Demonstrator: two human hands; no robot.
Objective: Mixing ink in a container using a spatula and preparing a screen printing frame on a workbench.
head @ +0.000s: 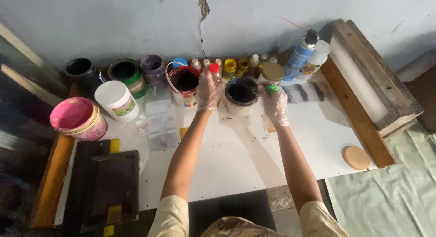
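White desk (254, 150) under a cracked wall; left hand (210, 89) closed around a red-capped bottle (214, 70); right hand (274, 103) grips a green-handled tool (271, 88) at the dark paint tub (241, 95)

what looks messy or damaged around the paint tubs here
The wall has a jagged crack running down behind the jars. Dark smears and specks mark the white tabletop near the dark tub between the gloved left hand and right hand. A tan lid lies loose at the table's right edge.
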